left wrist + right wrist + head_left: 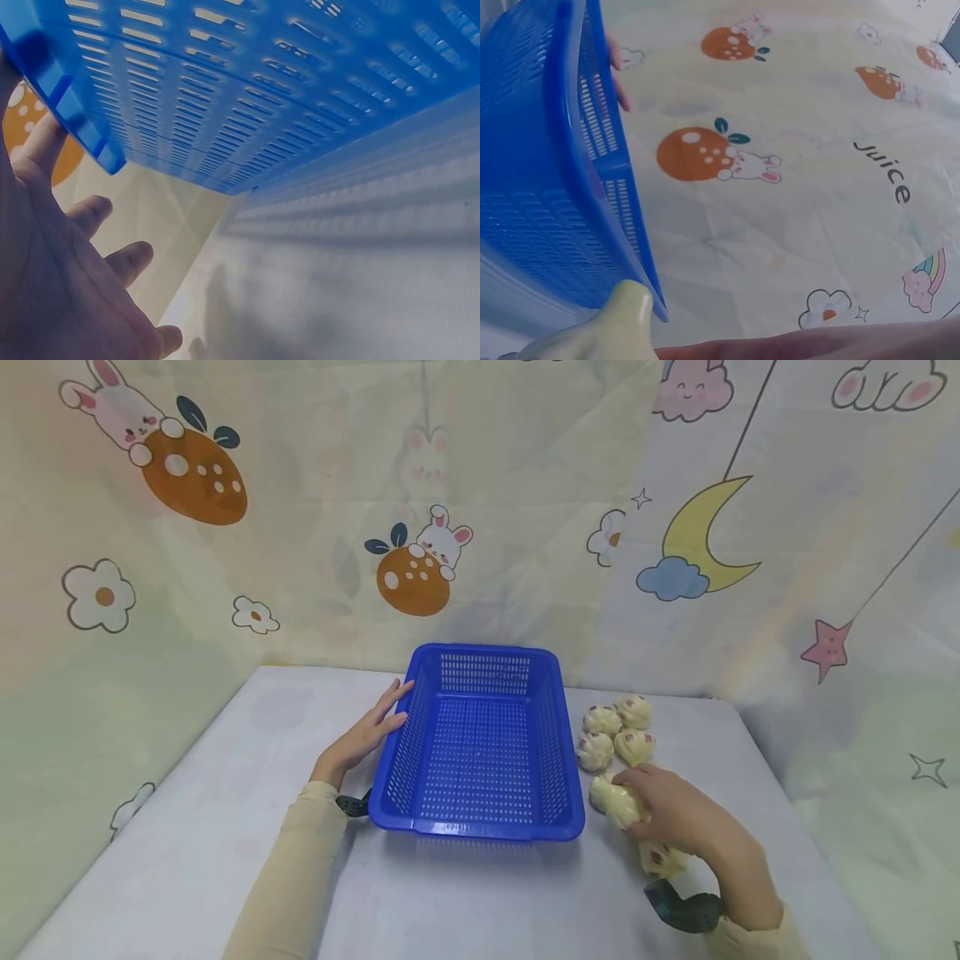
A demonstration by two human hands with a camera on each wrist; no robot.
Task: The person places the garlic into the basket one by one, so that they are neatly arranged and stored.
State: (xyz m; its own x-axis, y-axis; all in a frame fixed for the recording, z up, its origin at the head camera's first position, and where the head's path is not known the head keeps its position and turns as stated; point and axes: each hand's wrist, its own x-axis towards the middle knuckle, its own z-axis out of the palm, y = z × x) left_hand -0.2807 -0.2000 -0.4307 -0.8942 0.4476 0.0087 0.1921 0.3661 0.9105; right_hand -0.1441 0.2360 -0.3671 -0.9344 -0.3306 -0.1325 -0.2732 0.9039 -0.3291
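A blue slotted plastic basket [480, 760] stands on the white table, with nothing inside it. My left hand [360, 742] rests against the basket's left rim, fingers spread and fairly straight; in the left wrist view the fingers [90, 214] reach along its outer side. To the right of the basket, my right hand [682, 810] grips a pale yellow garlic bulb [618, 803] from above. Its smooth neck [630, 307] shows near the basket's edge in the right wrist view. Another garlic bulb [662, 860] lies partly hidden under the right hand.
Several more garlic bulbs [600, 720] sit clustered on the table right of the basket. A cartoon-printed cloth [525, 527] hangs behind and around the table [420, 902]. Dark wrist cameras [682, 910] are strapped below both hands.
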